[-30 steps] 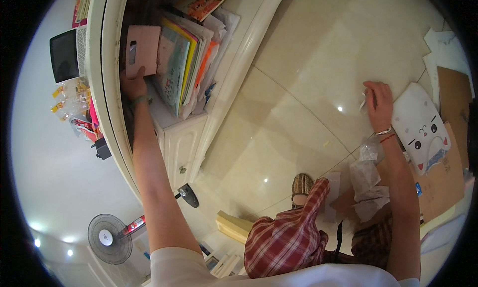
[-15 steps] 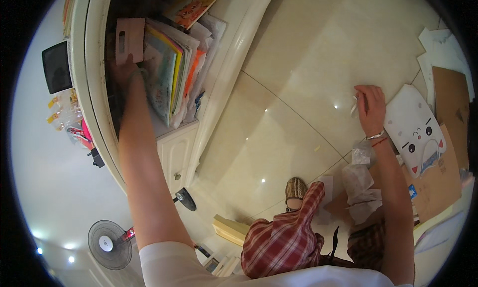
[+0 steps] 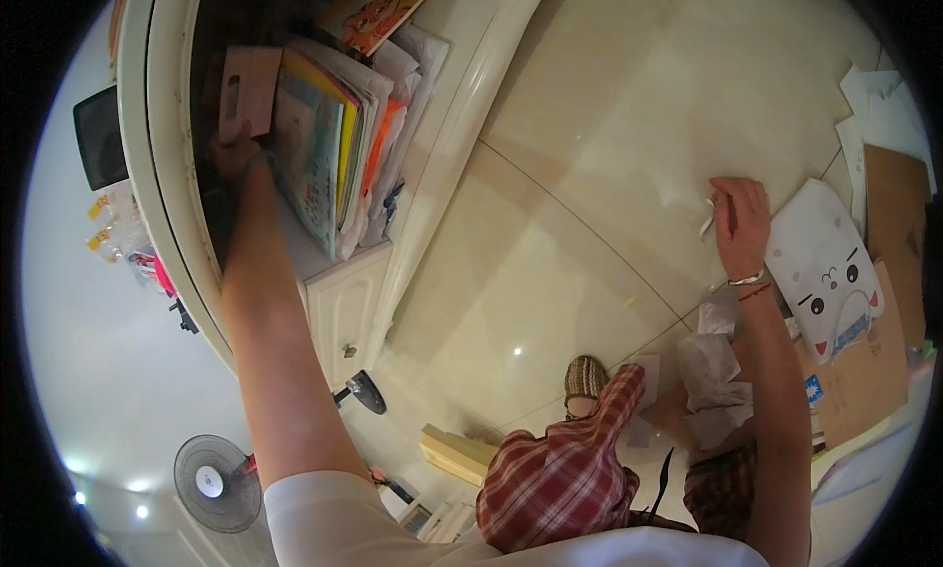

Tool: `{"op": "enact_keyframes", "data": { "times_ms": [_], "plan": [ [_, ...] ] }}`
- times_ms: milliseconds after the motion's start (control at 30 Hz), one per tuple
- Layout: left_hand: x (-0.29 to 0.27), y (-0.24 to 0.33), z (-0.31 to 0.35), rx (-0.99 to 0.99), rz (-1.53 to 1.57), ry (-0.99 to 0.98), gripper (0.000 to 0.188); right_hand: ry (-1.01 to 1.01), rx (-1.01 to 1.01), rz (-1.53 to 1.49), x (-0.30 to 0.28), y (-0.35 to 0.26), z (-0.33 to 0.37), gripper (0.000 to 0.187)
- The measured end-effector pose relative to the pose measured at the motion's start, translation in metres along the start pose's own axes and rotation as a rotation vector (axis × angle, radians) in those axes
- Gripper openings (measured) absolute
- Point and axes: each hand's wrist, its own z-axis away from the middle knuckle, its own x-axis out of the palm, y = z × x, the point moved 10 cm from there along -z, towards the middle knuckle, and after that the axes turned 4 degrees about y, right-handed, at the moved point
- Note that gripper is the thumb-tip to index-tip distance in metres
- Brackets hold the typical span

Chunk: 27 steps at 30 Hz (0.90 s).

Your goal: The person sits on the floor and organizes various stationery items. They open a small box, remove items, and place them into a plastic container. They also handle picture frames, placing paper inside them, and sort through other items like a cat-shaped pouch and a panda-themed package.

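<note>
My left hand (image 3: 236, 156) reaches into the dark cabinet compartment, its fingers closed on the lower end of a flat pink box (image 3: 251, 95) with a slot-like opening. Just right of the box, a row of books and folders (image 3: 319, 144) stands on edge; their sleeves are clear, yellow and orange. Out over the floor on the right, my right hand (image 3: 744, 221) has curled fingers around a small white crumpled scrap (image 3: 708, 219), perhaps tissue. Beside that wrist lies a white pouch with a cartoon animal face (image 3: 823, 262).
The cabinet's white edge (image 3: 471, 144) borders the tiled floor (image 3: 580, 174). An orange picture book (image 3: 378, 12) lies by the folders. Crumpled white paper (image 3: 709, 361) and brown cardboard (image 3: 864, 380) are on the floor at right. A fan (image 3: 211, 483) stands lower left.
The pink box has tilted slightly and shifted a little down-left with my left hand. My right hand has moved slightly right and down in the view, still with the white scrap.
</note>
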Motion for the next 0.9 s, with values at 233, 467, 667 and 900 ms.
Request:
{"op": "enact_keyframes", "data": {
  "times_ms": [233,467,667,900],
  "plan": [
    [-0.003,-0.036,-0.018,-0.036,0.143,0.092,0.064,-0.014,0.001,-0.010,0.004,-0.002,0.000,0.017],
    [0.003,0.018,0.010,-0.093,0.014,0.025,0.060,-0.027,0.031,0.005,0.003,0.004,0.002,0.018],
    [0.008,0.007,0.003,-0.071,-0.152,0.005,0.060,-0.003,0.001,0.012,0.003,-0.004,0.000,0.017],
    [0.018,-0.019,-0.014,-0.086,-0.073,0.074,0.064,-0.010,-0.006,0.008,0.005,-0.004,0.001,0.016]
  ]
}}
